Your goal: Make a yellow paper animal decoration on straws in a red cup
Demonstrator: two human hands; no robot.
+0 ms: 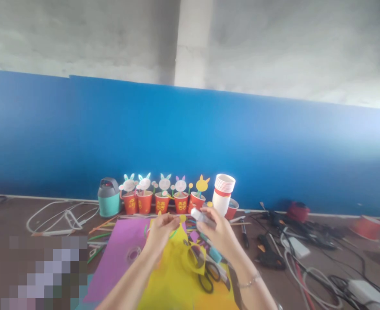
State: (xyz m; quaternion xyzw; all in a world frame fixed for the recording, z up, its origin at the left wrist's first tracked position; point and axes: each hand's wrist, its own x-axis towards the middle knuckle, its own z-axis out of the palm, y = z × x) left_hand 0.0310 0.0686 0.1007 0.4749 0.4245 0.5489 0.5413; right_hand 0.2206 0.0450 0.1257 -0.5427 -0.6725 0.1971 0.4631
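My right hand [214, 224] is closed around a small white tube or bottle [196, 215], its end pointing left. To the left, my left hand [164, 228] has its thumb and fingers pinched near a small yellow paper piece [182, 218]; whether it grips that piece is blurred. Below both hands lie a yellow sheet [173, 275] and a purple sheet [118, 249]. Black scissors [205, 282] and a curled yellow paper scrap [194, 258] rest on the yellow sheet. Behind the hands stand several red cups [162, 203] with paper animal heads on sticks.
A stack of white cups [222, 196] stands behind my right hand. A teal container [109, 200] is at the back left. Cables [309, 280], a black glue gun [269, 254] and a red cup [367, 227] lie to the right. A blue panel [190, 142] borders the table.
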